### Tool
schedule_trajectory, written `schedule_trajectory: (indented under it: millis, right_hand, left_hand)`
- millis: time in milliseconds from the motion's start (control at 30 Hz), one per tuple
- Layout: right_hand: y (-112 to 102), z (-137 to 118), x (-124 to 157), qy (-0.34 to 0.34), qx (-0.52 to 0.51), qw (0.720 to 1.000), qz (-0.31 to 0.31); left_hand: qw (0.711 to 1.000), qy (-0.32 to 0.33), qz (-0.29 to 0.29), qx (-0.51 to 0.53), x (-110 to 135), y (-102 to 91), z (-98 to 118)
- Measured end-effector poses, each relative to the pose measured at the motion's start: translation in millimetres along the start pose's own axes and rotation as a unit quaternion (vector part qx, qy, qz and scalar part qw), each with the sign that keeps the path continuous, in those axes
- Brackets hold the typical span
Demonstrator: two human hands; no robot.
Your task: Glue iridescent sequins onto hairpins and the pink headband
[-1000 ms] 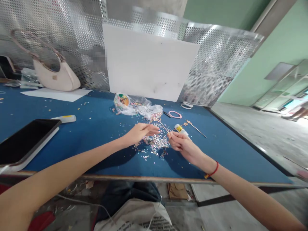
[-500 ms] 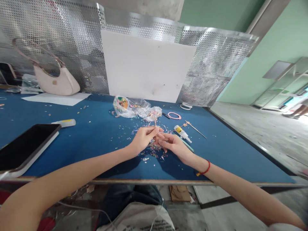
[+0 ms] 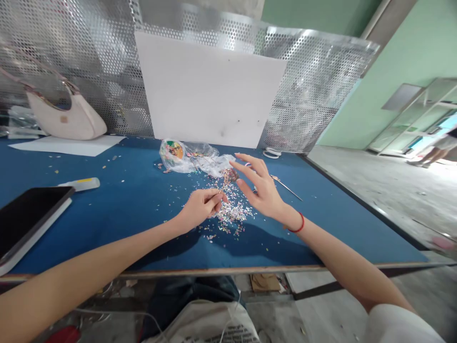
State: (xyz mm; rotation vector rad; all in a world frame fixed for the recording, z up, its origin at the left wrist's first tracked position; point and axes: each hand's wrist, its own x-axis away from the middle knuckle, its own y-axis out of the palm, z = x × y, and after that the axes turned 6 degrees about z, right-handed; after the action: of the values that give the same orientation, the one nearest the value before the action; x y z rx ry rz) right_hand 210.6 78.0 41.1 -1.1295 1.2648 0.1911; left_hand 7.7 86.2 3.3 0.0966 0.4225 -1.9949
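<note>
My left hand [image 3: 200, 208] is closed in a pinch on a thin stick. At the stick's far end is a glittery, sequin-covered ornament [image 3: 230, 176], which points up and to the right. My right hand [image 3: 263, 191] is open beside the ornament, its fingers spread; whether a fingertip touches it I cannot tell. Beneath both hands lies a scattered heap of shiny sequins [image 3: 233, 213] on the blue table [image 3: 342, 224]. Just behind them is a clear plastic bag [image 3: 210, 164] with more sequins. The right hand hides most of what lies behind it.
A thin metal stick [image 3: 290, 188] lies to the right and a white ring-shaped item [image 3: 272, 153] behind it. On the left are a tablet-like device [image 3: 34, 214], a small bottle with a yellow label [image 3: 81, 184], white paper [image 3: 67, 145] and a handbag [image 3: 67, 114]. A white board [image 3: 210, 90] stands at the back.
My right hand has moved up and away from the left, its fingers opening. The stick has tilted from upright toward the right. The sequin heap is more exposed, and the view has shifted slightly.
</note>
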Motion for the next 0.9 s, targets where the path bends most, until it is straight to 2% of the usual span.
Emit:
schedule_trajectory:
  millis: [233, 567, 700, 900]
  right_hand:
    - [2.8, 1.6, 11.3, -0.006, 0.050, 0.999, 0.008]
    - [6.3, 4.3, 14.6, -0.044, 0.102, 0.994, 0.006]
    - [5.5, 3.8, 15.9, -0.055, 0.128, 0.990, -0.013]
    - [0.7, 6.2, 14.7, -0.053, 0.118, 0.992, -0.010]
  left_hand:
    - [1.000, -0.008, 0.000, -0.023, 2.1, -0.4, 2.9]
    - [0.998, -0.054, -0.008, 0.021, 2.3, 1.5, 7.5]
    - [0.998, -0.064, -0.012, 0.020, 2.9, 1.8, 8.6]
    - [0.999, -0.041, -0.017, -0.015, 4.5, 1.5, 8.1]
